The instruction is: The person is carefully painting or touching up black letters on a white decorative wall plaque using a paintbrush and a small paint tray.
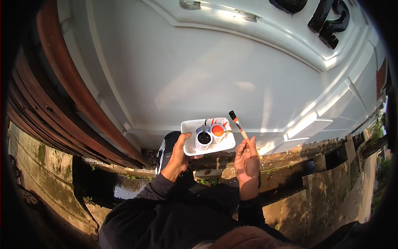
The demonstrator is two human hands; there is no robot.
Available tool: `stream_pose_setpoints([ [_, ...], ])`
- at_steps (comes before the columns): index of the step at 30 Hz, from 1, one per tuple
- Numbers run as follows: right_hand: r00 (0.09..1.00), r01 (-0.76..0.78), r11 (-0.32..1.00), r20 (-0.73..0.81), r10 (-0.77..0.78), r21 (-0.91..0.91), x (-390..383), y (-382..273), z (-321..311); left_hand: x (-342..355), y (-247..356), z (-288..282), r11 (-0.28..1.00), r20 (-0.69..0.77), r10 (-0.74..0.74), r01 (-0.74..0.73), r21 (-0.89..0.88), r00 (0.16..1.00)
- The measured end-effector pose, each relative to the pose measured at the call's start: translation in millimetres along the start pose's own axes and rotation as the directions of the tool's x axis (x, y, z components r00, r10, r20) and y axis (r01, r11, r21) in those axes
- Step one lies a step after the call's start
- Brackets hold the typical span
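My left hand (179,155) is closed on the left side of a small white tray (226,146), its thumb over the rim. Two small paint pots stand in the tray: one with black paint (203,138), the other with orange-red paint (218,130). A thin stick or brush handle rises from each pot. Red smears mark the tray's far wall. Just right of the tray, my right hand (247,162) pinches a paintbrush (241,130) by its handle. Its bristles are black and point up and away from me, with orange-red on the ferrule.
A large white panelled wall (199,70) fills the space ahead, with raised black characters (329,23) at upper right. Reddish-brown slats (62,62) stand at left. Below lie a water-filled ditch (130,187) and concrete ledges (331,193).
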State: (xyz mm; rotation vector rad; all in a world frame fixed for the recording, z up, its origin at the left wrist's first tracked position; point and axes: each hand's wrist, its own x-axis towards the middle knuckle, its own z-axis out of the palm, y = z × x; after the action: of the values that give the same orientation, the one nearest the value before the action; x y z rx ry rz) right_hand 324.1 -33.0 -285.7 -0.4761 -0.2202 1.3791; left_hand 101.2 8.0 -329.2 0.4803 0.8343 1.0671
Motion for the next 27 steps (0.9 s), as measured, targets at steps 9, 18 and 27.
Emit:
stream_pose_setpoints([
  [9, 0.374, 0.924, 0.341, 0.593, -0.713, -0.173, 7, -68, 171, 3, -20, -42, 0.996, 0.006, 0.025, -0.025, -0.081, 1.0],
  [18, -0.43, 0.749, -0.573, 0.902, -0.039, 0.333, 42, -48, 268, 10, -33, -53, 0.984, -0.072, 0.043, -0.054, -0.17, 0.996],
  [27, -0.473, 0.669, -0.635, 0.88, 0.035, 0.385, 55, -34, 309, 27, -56, -71, 0.978, -0.153, 0.051, -0.08, -0.191, 0.987],
])
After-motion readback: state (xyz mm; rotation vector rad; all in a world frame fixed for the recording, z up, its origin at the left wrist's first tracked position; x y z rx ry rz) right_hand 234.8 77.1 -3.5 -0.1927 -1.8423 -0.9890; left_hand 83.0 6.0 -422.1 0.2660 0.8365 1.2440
